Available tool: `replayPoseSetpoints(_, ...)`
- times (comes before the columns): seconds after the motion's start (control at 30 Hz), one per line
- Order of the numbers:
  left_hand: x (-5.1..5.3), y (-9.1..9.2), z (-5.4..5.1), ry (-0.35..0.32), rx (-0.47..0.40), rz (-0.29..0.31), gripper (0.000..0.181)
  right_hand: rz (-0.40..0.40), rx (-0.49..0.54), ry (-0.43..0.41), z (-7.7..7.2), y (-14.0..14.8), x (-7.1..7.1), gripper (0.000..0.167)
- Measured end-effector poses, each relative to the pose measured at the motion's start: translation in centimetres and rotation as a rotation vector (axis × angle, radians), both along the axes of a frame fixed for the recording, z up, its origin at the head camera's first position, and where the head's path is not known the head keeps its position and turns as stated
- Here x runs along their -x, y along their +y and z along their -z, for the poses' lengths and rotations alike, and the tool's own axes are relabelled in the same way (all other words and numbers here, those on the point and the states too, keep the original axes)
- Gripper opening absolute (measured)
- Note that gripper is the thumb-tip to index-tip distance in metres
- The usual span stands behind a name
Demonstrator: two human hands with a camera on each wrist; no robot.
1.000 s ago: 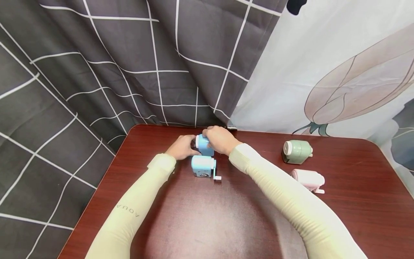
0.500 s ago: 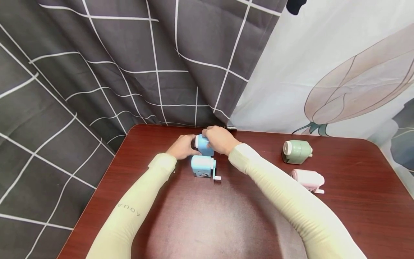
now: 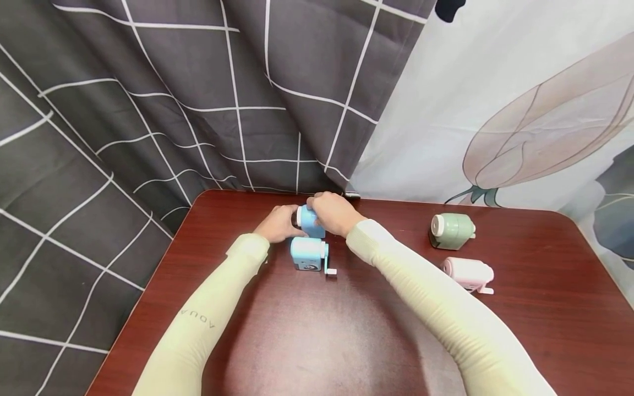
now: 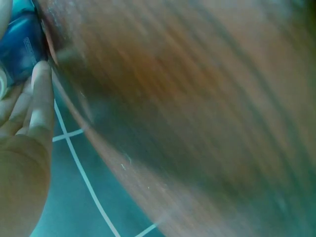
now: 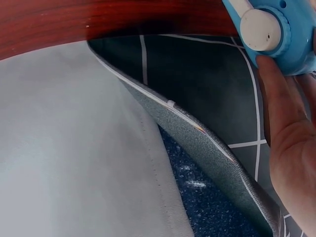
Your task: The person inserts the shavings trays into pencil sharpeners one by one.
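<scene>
Near the back edge of the table, both hands hold a blue pencil sharpener (image 3: 310,224). My left hand (image 3: 277,224) has its thumb and fingers around the sharpener's left end, beside a white ring and a dark part. My right hand (image 3: 337,213) grips the top and right side; in the right wrist view a finger touches the blue housing (image 5: 295,29) beside a round white knob. In the left wrist view, fingers (image 4: 42,94) touch the dark blue body. Just in front stands a light blue crank pencil sharpener (image 3: 307,253), its crank pointing right, not held.
To the right on the red-brown table (image 3: 322,341) stand a green pencil sharpener (image 3: 454,231) and a pink one (image 3: 468,273), the pink one close to the right sleeve. Grey checked curtain (image 3: 188,104) and a white flowered curtain (image 3: 421,126) hang behind the table.
The head view has shifted very slightly. Both hands stay on the blue sharpener, and the other sharpeners stand where they were.
</scene>
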State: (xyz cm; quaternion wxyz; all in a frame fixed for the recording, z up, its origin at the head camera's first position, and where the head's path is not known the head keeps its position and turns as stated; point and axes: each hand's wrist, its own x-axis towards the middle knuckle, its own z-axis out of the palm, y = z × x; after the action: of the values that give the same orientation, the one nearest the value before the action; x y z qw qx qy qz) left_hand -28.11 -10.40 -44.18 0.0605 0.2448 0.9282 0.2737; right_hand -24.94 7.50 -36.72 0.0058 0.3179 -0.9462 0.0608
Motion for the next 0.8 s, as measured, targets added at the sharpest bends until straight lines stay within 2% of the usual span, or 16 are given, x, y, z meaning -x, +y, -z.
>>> replayPoseSetpoints(0.5,-0.13,0.02,-0.03,0.0,-0.023,0.006,0.058,0.001,-0.003,0.002,-0.18,-0.12,-0.05,0.033)
replayPoseSetpoints(0.8,-0.05,0.17,0.15,0.025,-0.017,0.026,0.059,0.001,-0.001,0.01,-0.11,-0.13,-0.04,0.032)
